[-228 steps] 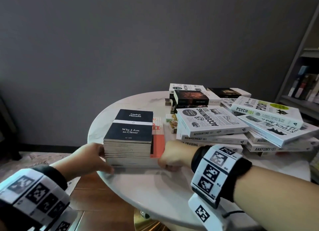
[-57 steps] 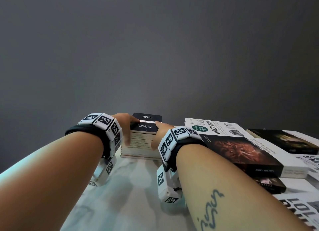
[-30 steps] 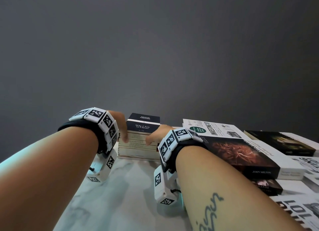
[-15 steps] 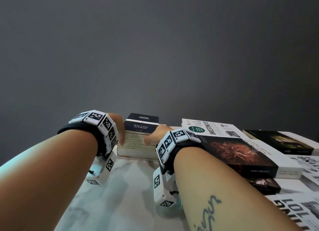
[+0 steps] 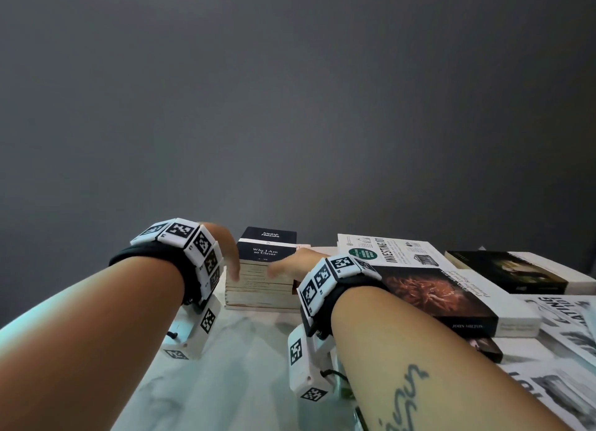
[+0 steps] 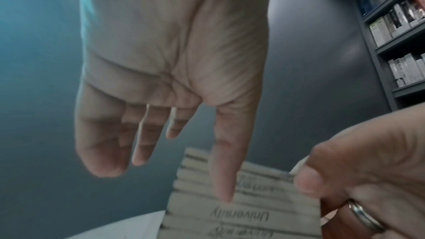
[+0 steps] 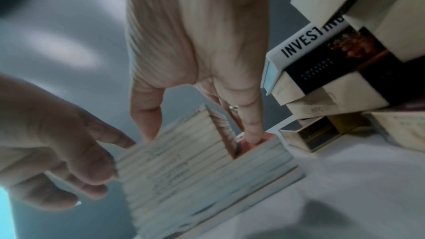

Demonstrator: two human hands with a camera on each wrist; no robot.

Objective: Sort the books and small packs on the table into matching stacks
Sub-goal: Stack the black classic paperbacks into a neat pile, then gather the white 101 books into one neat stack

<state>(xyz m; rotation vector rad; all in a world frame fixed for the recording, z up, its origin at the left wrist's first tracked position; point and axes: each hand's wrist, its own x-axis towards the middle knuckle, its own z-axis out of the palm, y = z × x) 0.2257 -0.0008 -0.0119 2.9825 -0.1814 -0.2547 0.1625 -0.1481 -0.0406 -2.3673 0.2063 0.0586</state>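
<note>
While flanking the small book stack [image 5: 263,282], left hand [image 5: 225,248] (fingers straight, empty) and right hand [image 5: 295,264], thumb and fingers loosely bracketing its upper books.

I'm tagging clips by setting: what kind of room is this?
Probably a bookshop or library reading corner: packed bookshelves against a dark wall, and a marble table heaped with books such as Investing 101.

Grey wall [image 5: 290,108], bookshelf [image 6: 395,30]

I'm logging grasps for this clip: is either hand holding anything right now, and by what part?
Nothing is gripped. Both the left hand and right hand lie open with straight fingers against the page-edge side of the small book stack.
</note>
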